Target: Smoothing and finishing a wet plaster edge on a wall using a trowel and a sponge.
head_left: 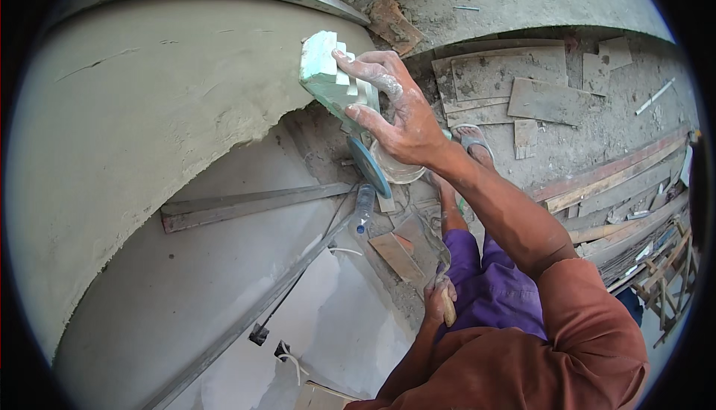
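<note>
My right hand (391, 100), dusted white, reaches up and forward. Its fingers and thumb are closed around a pale mint-green block (322, 59) with stepped sides, which sits at the edge of a smooth grey plaster surface (201, 59). Lower down, beside my thigh, my left hand (435, 302) grips what looks like a trowel by its light wooden handle (449, 307). The trowel's thin grey blade (438, 242) shows nearly edge-on, and part of the hand is hidden behind the handle.
Below the block are a blue disc (369, 167), a whitish bucket (399, 167) and a plastic bottle (364, 207). A wooden beam (253, 205) leans by the plaster's ragged edge. Loose boards (514, 74) and stacked planks (619, 179) lie right. Wires leave wall boxes (259, 334).
</note>
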### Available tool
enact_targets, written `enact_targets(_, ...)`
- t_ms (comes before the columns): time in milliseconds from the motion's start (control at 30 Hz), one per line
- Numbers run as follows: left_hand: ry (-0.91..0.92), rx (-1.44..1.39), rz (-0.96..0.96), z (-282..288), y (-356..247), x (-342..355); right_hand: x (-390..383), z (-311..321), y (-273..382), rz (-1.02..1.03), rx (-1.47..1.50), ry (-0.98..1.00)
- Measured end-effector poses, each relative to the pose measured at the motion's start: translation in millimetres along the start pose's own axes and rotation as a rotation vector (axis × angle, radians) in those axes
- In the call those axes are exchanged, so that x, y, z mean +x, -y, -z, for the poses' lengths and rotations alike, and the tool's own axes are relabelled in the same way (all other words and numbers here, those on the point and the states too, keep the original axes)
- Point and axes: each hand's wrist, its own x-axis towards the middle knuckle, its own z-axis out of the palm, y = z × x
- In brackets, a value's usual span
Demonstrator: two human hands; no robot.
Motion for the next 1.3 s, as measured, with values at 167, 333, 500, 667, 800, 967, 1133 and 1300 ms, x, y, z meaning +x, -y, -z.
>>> enact_targets(167,0.027,0.045,-0.001,-1,-4,3,7,15,-32,-0.216,-0.13,-0.085)
enact_targets(333,0.014,0.017,-0.018,1,-3,0,3,6,28,-0.031,0.023,-0.002)
enact_targets(500,0.021,0.03,-0.026,-3,-1,1,14,12,-23,-0.129,-0.145,-0.019)
enact_targets(667,0.03,0.057,-0.048,2,-6,-2,13,18,2,-0.083,-0.056,-0.033)
enact_targets(800,0.011,0.022,-0.031,5,-7,-2,15,4,34,0.039,-0.031,0.05)
enact_targets(967,0.03,0.057,-0.049,-1,-13,0,29,31,-10,-0.371,-0.232,0.086)
enact_targets(1133,0.053,0.102,-0.131,0,-30,-1,21,8,47,0.032,-0.028,0.018)
enact_targets(1300,0.107,0.157,-0.201,-36,-70,0,15,57,0,-0.276,-0.483,0.07)
